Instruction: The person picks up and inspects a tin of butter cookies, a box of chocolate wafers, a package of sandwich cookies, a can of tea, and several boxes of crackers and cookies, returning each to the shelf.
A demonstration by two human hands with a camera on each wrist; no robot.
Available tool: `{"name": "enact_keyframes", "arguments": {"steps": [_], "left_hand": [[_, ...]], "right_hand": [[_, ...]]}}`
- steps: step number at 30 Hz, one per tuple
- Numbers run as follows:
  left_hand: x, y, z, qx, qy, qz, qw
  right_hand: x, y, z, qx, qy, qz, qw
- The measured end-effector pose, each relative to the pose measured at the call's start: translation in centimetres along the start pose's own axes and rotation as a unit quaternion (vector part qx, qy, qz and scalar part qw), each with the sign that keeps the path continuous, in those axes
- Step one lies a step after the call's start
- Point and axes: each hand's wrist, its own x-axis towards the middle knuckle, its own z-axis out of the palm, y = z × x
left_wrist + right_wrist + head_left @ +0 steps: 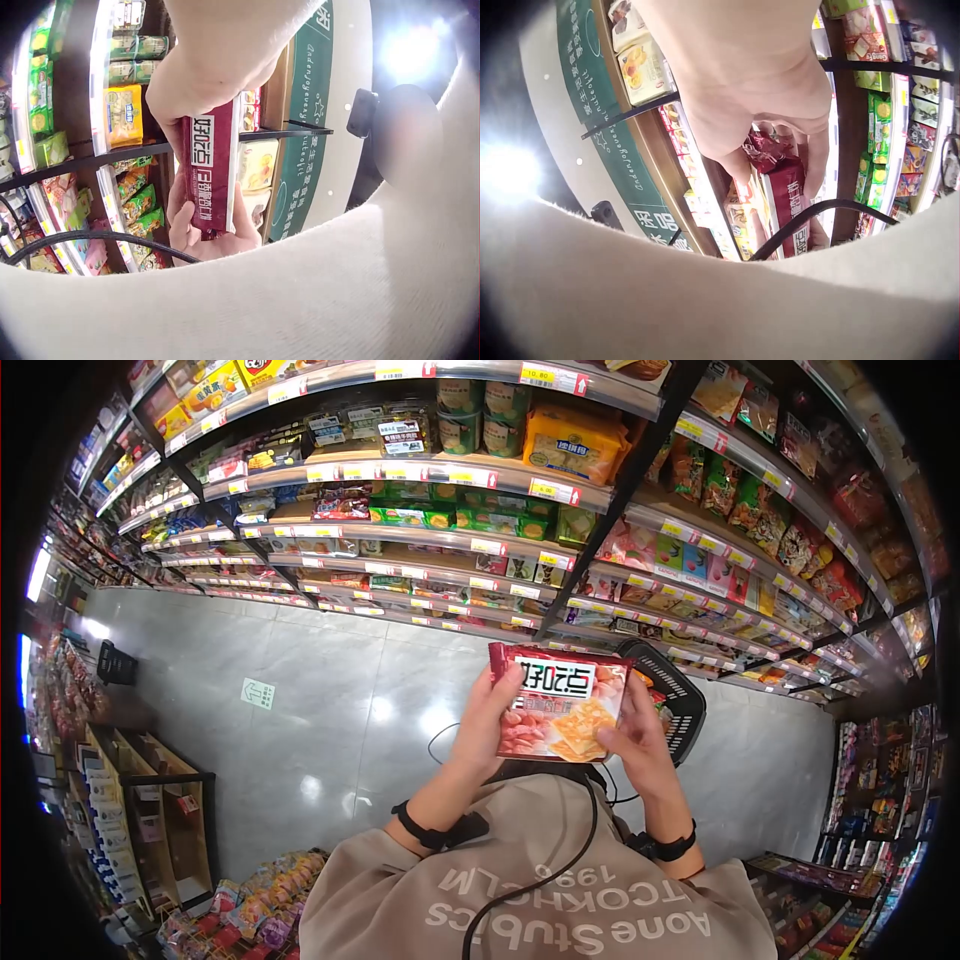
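Note:
A dark red snack package [562,705] with pictures of crackers and nuts is held up in front of the body, its printed face toward the head camera. The left hand [487,712] grips its left end, thumb on the front. On the other end is the right hand [640,732], thumb over the lower right corner and fingers behind. In the left wrist view, a narrow side of the package [211,169] shows between the left hand [214,75] and the right hand [214,238]. The right wrist view shows the crimped end beneath the right hand [769,97].
A black shopping basket [685,705] with colourful items stands behind the right hand. Shelves of packaged snacks [400,515] run across the front. A wooden display rack [165,810] stands at the left on the grey floor [330,660]. A black cable [530,880] hangs over the shirt.

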Motion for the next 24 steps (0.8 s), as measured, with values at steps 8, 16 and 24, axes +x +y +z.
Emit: {"name": "enact_keyframes", "arguments": {"steps": [8, 16, 24], "left_hand": [[0.5, 2.3, -1.3, -0.021, 0.077, 0.106, 0.991], [0.1, 1.1, 1.0, 0.023, -0.049, 0.128, 0.990], [-1.2, 0.1, 4.0, 0.159, -0.289, 0.189, 0.925]], "right_hand": [[-0.1, -2.8, -0.1, -0.031, 0.046, 0.038, 0.998], [-0.7, -2.0, -0.1, -0.061, -0.045, 0.023, 0.997], [-2.0, -1.9, -1.2, 0.333, -0.011, 0.044, 0.942]]}}
